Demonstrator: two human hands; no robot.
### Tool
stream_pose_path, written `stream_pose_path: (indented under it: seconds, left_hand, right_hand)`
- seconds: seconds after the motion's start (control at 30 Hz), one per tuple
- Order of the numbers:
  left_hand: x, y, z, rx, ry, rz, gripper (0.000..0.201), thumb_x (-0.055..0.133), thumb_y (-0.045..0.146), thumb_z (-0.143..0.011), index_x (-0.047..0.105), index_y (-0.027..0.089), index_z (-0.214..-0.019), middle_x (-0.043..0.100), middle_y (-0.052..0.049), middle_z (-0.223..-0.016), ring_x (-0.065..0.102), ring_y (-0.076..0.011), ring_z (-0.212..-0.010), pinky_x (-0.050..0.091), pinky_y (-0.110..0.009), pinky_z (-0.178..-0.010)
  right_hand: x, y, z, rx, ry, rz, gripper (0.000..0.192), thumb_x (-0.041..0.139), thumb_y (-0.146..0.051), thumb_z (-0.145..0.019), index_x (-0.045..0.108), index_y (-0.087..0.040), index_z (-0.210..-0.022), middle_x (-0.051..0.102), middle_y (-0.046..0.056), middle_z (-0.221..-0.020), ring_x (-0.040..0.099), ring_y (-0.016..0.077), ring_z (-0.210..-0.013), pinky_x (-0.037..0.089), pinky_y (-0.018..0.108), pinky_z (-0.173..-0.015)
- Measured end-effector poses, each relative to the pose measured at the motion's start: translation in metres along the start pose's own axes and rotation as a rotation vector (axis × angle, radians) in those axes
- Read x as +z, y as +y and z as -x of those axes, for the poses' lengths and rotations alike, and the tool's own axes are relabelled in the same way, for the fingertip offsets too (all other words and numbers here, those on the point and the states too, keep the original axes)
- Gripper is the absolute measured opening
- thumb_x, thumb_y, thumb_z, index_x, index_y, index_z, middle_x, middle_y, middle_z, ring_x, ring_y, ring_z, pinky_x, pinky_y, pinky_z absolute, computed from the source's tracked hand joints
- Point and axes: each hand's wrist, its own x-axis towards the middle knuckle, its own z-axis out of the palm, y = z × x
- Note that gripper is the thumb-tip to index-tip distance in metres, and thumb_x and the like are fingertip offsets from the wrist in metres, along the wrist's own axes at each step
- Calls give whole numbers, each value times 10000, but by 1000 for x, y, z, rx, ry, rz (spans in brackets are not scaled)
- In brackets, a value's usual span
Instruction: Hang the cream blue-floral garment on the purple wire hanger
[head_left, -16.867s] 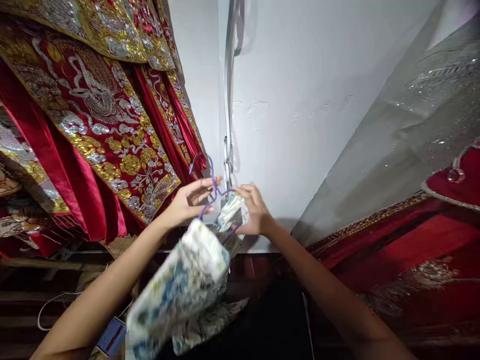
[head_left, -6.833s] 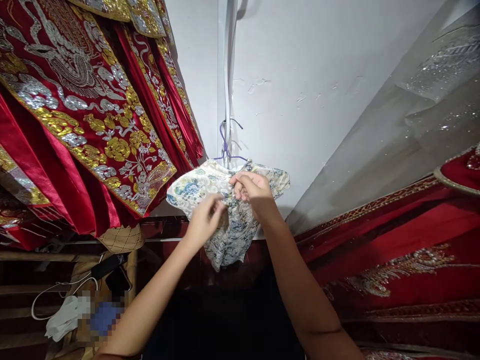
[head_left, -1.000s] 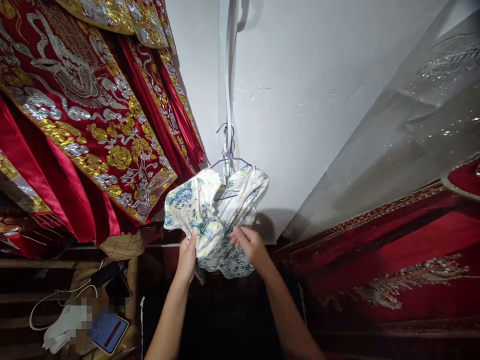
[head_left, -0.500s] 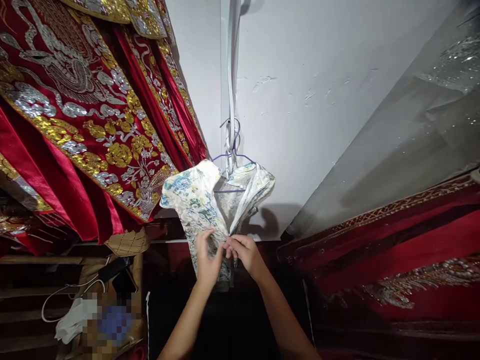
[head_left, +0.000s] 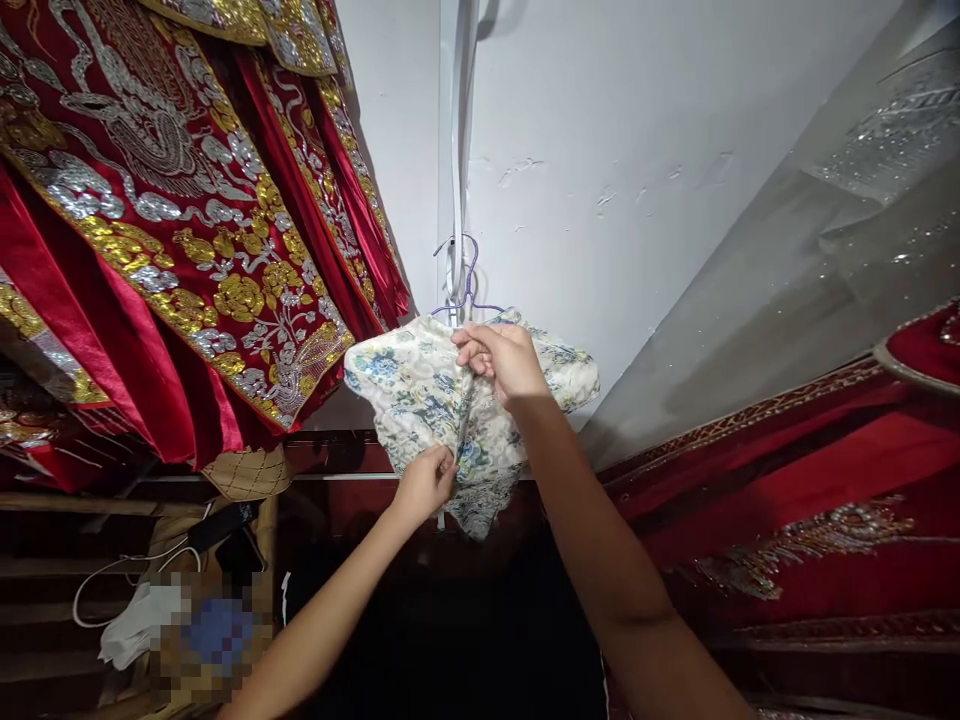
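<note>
- We see a bright, evenly lit wall (head_left: 600, 150), the floor below in deep shadow.
- Sequins on the robes (head_left: 187, 200) glint.
- Edges bend and stretch.
- A pixelated patch (head_left: 206, 640) sits lower left.

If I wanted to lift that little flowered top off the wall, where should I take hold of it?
Probably grip the purple hanger at its neck, just above the flowered top, coming from the front and below. The cloth is soft and bunched, and the right hand and left hand already pinch its middle seam.
</note>
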Motion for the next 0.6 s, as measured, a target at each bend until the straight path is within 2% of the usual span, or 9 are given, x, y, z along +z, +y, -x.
stream_pose_path:
  seconds: [0.07, 0.1, 0.17, 0.23, 0.27, 0.33, 0.43, 0.5, 0.6]
  left_hand:
    - [-19, 12, -16, 63, 42, 41, 33, 604, 190, -875, 629, 187, -896, 621, -28, -834, 594, -172, -773, 467, -288, -723]
    - [-31, 20, -26, 113, 96, 75, 146, 625, 198, -875, 642, 193, -1020, 640, -36, -890, 609, -174, -808, 485, -301, -760]
    - [-59, 42, -51, 231, 262, 146, 406, 627, 226, -903, 549, 210, -1301, 654, -55, -993, 628, -172, -855, 506, -326, -822]
    - [-87, 64, -77, 319, 379, 130, 433, 539, 240, -970, 474, 222, -1397, 655, -55, -985, 629, -170, -877, 508, -336, -848]
    - [-98, 74, -89, 354, 397, 72, 368, 508, 241, -988, 518, 220, -1355, 654, -63, -1014, 627, -174, -909, 501, -343, -870]
    - [-112, 89, -107, 418, 333, -62, 223, 503, 249, -993, 628, 201, -1171, 647, -72, -1016, 612, -189, -949, 488, -347, -882]
    - [-118, 100, -118, 465, 265, -176, 152, 519, 260, -986, 647, 179, -974, 634, -71, -957, 596, -193, -920, 480, -332, -850]
    - [-119, 96, -117, 452, 344, -156, 156, 519, 266, -987, 637, 175, -944, 638, -66, -944, 598, -188, -916, 475, -323, -855]
    - [-133, 72, -111, 319, 652, 23, 172, 530, 296, -983, 640, 174, -931, 645, -50, -925, 605, -173, -912, 474, -298, -854]
  right_hand:
    - [7, 0, 8, -20, -36, 35, 258, 654, -376, -843, 688, -129, -776, 644, 28, -552, 413, 62, -393, 279, 190, -377]
    - [8, 2, 13, -23, -48, 57, 256, 646, -378, -852, 681, -137, -774, 639, 21, -546, 418, 65, -396, 294, 191, -384]
    - [6, 6, 22, -23, -56, 107, 256, 627, -372, -868, 667, -146, -754, 625, 14, -525, 423, 72, -399, 311, 195, -397]
    - [2, 7, 26, -37, -46, 152, 266, 605, -364, -878, 659, -149, -730, 602, 8, -500, 420, 77, -399, 309, 202, -405]
    - [0, 7, 26, -48, -43, 170, 273, 596, -364, -881, 658, -150, -724, 591, 5, -491, 419, 80, -399, 308, 206, -409]
    - [-3, 9, 24, -73, -35, 202, 280, 581, -373, -883, 655, -155, -723, 570, -4, -484, 413, 85, -404, 307, 216, -420]
    - [-7, 25, 20, -112, 8, 246, 280, 577, -389, -877, 637, -167, -716, 522, -25, -482, 389, 93, -415, 291, 232, -431]
    - [-9, 44, 19, -119, 21, 285, 270, 571, -378, -870, 633, -173, -707, 488, -34, -489, 385, 101, -435, 280, 243, -444]
    - [-12, 76, 25, -50, 8, 361, 257, 550, -340, -855, 645, -177, -681, 458, -39, -490, 369, 107, -442, 254, 256, -456]
